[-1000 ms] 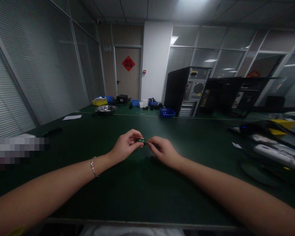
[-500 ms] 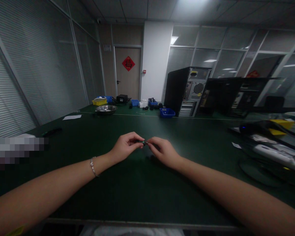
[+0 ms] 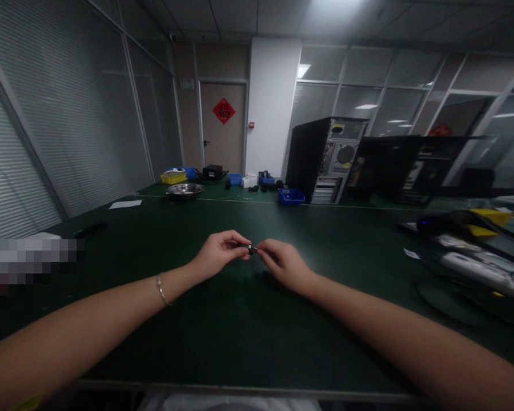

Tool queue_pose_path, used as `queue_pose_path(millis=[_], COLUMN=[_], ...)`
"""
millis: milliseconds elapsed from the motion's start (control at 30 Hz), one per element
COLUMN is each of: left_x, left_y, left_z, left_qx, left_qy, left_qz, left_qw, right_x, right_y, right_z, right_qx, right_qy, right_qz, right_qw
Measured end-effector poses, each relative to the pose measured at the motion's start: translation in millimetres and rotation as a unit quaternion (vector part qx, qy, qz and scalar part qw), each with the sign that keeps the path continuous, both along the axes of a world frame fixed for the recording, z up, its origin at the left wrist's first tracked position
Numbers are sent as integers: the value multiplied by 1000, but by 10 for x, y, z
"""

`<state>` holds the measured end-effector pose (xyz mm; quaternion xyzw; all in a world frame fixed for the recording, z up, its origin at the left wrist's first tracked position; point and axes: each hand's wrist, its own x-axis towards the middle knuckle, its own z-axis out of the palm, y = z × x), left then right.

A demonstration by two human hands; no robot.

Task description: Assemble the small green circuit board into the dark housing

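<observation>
Over the middle of the dark green table (image 3: 223, 337), my left hand (image 3: 220, 251) pinches a small dark part (image 3: 251, 249) with a greenish spot between thumb and fingers. My right hand (image 3: 285, 262) faces it from the right, thumb and fingertips closed on a thin metallic piece (image 3: 256, 249) that meets the dark part. Both pieces are too small to name. Most of each is hidden by my fingers. A silver bracelet circles my left wrist.
A metal bowl (image 3: 185, 191), a yellow bin (image 3: 173, 177) and a blue tray (image 3: 291, 196) stand toward the back. Behind the tray rises a black computer tower (image 3: 312, 157). Cables and a white power strip (image 3: 475, 268) lie at right; a paper sheet (image 3: 125, 204) lies left.
Both hands stay in nearly the same place. The small dark part looks slightly turned, its light spot brighter than before.
</observation>
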<state>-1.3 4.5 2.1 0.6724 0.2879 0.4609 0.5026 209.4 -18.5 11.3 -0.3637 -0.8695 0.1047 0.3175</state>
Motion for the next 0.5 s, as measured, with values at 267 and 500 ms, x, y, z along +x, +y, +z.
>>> queue_pose_path(millis=[267, 500], left_x=[12, 7], left_y=[-18, 4], left_z=[31, 7], left_qx=[-30, -43], left_qy=[-11, -18], left_qz=[-7, -14], left_qw=[999, 999], right_x=[7, 5], right_y=[-10, -8], right_z=[2, 3], right_qx=[-10, -13], right_qy=[6, 1], right_qz=[7, 7], right_qw=[1000, 1000])
